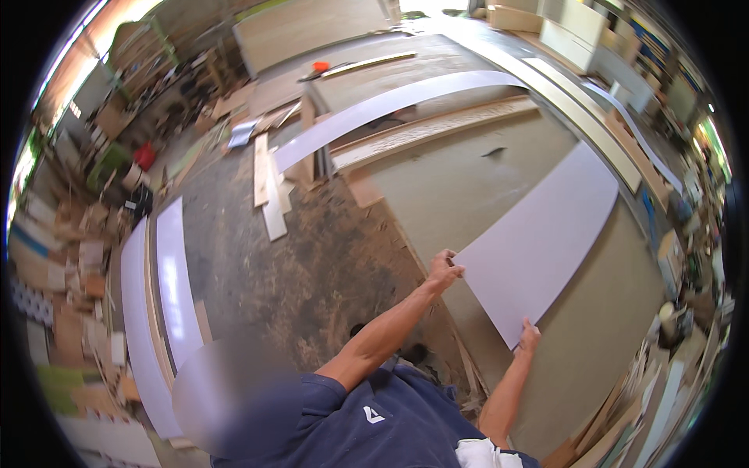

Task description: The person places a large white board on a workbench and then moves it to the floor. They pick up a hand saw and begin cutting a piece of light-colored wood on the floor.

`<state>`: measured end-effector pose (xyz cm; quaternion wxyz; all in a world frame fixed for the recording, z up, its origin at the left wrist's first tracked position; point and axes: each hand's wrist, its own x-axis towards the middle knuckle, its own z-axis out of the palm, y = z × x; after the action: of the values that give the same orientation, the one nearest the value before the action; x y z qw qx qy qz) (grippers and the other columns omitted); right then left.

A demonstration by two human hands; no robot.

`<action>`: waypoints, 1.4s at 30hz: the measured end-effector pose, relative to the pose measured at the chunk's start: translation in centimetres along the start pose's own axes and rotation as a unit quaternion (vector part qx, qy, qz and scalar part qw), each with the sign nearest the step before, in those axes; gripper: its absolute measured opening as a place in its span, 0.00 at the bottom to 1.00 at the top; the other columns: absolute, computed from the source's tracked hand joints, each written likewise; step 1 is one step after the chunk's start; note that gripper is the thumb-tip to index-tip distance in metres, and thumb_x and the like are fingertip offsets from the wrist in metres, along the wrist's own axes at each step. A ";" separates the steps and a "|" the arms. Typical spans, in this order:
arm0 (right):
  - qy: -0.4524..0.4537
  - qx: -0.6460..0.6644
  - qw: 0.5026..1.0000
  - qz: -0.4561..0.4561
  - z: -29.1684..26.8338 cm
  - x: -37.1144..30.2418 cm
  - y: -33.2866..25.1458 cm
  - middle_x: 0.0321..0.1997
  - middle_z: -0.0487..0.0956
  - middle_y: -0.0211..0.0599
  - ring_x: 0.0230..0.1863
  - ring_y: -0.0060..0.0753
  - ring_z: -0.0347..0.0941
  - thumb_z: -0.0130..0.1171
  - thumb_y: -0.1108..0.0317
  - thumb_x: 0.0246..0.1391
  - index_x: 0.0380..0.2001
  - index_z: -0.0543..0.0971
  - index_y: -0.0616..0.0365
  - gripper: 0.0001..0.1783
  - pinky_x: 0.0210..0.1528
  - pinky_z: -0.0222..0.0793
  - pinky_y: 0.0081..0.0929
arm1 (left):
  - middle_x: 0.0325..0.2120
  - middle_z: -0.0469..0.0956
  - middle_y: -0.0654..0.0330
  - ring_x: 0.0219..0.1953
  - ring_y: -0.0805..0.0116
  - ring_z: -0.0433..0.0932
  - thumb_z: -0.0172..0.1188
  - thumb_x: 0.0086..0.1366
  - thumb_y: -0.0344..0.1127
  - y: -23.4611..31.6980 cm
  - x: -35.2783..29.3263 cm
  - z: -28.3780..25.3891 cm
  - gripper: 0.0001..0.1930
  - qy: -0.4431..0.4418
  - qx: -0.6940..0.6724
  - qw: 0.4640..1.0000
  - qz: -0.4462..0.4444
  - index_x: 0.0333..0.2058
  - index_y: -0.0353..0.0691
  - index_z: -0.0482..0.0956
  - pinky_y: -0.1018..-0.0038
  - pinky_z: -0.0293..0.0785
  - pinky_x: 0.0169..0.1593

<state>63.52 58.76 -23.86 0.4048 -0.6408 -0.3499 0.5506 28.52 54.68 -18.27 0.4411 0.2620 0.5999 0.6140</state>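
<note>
A thin, smooth white laminate sheet (546, 242) stretches away from me over a large tan board (616, 304). My left hand (445, 270) pinches its near left edge, fingers closed around the rim. At the near right corner my right hand (528, 336) is closed on the same sheet, thumb showing near the corner. The sheet's near end looks slightly raised; whether its far end touches the board, I cannot tell. A small dark curved piece (494, 151) lies on the board beyond the sheet.
Past the sheet, a long white strip (398, 95) arches beside a rough-edged wooden beam (437, 134). More white strips (175, 273) lie at the left. Offcuts (269, 187) lie on the dusty floor (304, 257). An orange object (321, 67) sits far off. Scrap lengths (655, 398) crowd the right.
</note>
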 end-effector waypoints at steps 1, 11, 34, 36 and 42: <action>-0.036 0.036 0.999 -0.020 0.5 -0.6 -0.2 0.52 0.76 0.48 0.51 0.43 0.74 0.59 0.62 0.61 0.55 0.68 0.73 0.28 0.54 0.69 0.39 | 0.25 0.79 0.56 0.28 0.70 0.80 0.66 0.51 0.23 0.3 -0.6 -0.5 0.15 0.025 0.003 1.000 -0.006 0.39 0.30 0.75 0.72 0.78 0.29; -0.187 0.093 0.975 0.081 7.9 -21.4 -5.2 0.51 0.75 0.45 0.51 0.42 0.74 0.58 0.65 0.60 0.53 0.70 0.68 0.22 0.56 0.70 0.38 | 0.29 0.79 0.60 0.29 0.72 0.77 0.63 0.56 0.32 3.1 -13.8 -8.5 0.10 0.068 -0.143 0.982 -0.106 0.34 0.32 0.79 0.73 0.74 0.31; -0.159 0.129 0.979 -0.011 9.2 -43.1 3.4 0.48 0.75 0.42 0.51 0.37 0.72 0.57 0.66 0.55 0.51 0.71 0.64 0.22 0.54 0.69 0.36 | 0.22 0.79 0.59 0.23 0.72 0.78 0.62 0.55 0.30 33.1 -68.1 -53.5 0.09 0.531 -0.084 0.816 0.213 0.34 0.35 0.74 0.78 0.76 0.27; -0.141 0.115 0.983 -0.028 9.0 -43.2 3.3 0.47 0.75 0.42 0.50 0.37 0.72 0.57 0.65 0.55 0.50 0.71 0.63 0.21 0.54 0.69 0.36 | 0.21 0.78 0.61 0.21 0.75 0.77 0.60 0.53 0.28 36.3 -73.4 -59.0 0.07 0.473 0.043 0.867 0.151 0.31 0.34 0.75 0.81 0.73 0.24; -0.132 0.076 0.983 -0.103 13.5 -44.3 1.4 0.46 0.75 0.41 0.48 0.37 0.72 0.58 0.65 0.54 0.49 0.72 0.63 0.21 0.52 0.70 0.35 | 0.29 0.80 0.60 0.28 0.77 0.76 0.63 0.60 0.32 34.3 -84.2 -68.9 0.12 0.365 0.260 0.864 -0.229 0.37 0.27 0.79 0.80 0.73 0.33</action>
<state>43.60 20.31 -7.28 0.4570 -0.4905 -0.4215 0.6106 2.02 -48.51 22.55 0.2345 -0.0209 0.8992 0.3688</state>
